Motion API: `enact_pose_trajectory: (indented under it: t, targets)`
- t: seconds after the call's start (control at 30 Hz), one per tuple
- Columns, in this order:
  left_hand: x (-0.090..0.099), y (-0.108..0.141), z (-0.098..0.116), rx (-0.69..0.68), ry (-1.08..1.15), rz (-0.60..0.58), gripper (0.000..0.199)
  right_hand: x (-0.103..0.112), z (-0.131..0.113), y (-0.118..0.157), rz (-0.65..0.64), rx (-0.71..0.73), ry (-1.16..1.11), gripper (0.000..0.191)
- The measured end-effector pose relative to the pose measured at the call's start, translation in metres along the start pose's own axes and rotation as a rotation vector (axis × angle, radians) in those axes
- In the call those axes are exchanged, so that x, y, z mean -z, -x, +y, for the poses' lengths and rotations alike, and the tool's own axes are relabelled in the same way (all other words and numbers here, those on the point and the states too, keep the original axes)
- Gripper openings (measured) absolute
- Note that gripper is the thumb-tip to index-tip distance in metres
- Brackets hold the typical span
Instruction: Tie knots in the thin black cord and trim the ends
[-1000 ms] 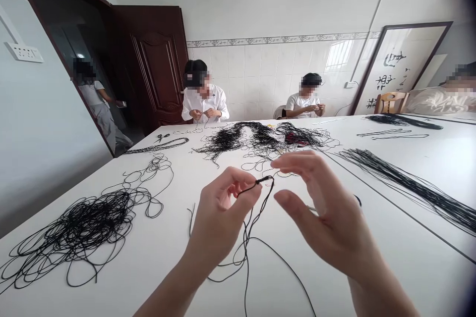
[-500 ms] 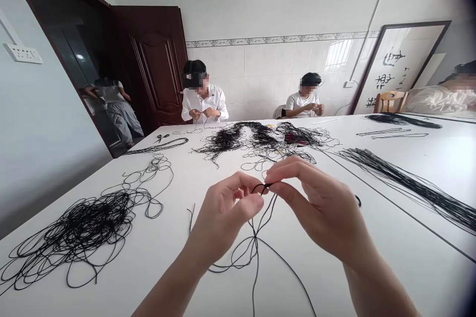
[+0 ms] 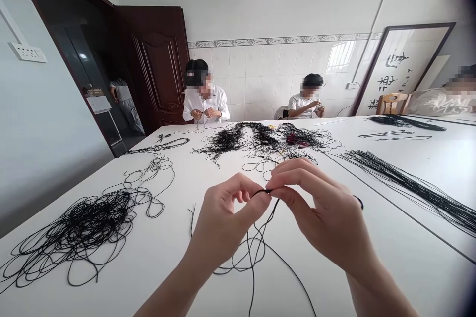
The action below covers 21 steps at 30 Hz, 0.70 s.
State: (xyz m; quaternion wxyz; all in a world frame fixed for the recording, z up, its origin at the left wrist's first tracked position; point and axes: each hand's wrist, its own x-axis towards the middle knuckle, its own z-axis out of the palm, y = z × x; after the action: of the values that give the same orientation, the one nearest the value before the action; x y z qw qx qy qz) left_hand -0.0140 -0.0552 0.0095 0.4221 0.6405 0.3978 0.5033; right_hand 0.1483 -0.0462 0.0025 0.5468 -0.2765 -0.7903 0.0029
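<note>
A thin black cord [image 3: 254, 262] is stretched between my two hands above the white table [image 3: 156, 277]. My left hand [image 3: 232, 213] pinches it between thumb and index finger. My right hand [image 3: 316, 203] grips the same cord with thumb and fingertips, close to the left thumb. A small dark thickening, perhaps a knot, shows between the fingertips; its detail is too small to make out. Below the hands the cord's loose strands hang down, cross and loop over the tabletop, running toward the near edge.
A tangled heap of black cord [image 3: 89, 223] lies at left, a larger pile [image 3: 256, 136] at centre back. Straight cord bundles [image 3: 416, 185] stretch along the right. Scissors [image 3: 163, 136] lie at the back left. Two people [image 3: 206, 101] sit opposite; another sits far right. A door [image 3: 158, 64] stands open.
My left thumb has moved up and right onto the cord, bringing the fingertips of both hands closer together. The person beyond the doorway has moved farther away.
</note>
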Motion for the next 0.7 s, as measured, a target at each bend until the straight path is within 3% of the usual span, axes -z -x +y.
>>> enact_pose_trajectory:
  t: [0.5,0.7]
  targets:
    - [-0.0023,-0.0011,-0.0004,0.037,0.067,-0.010,0.017,-0.0024,-0.0001,-0.0001,-0.016,-0.001,-0.020,0.015]
    - [-0.0070,-0.0002,0.0006,0.072,0.227,0.081,0.017,-0.0026,-0.0048,0.0008,0.011,-0.047,-0.035,0.014]
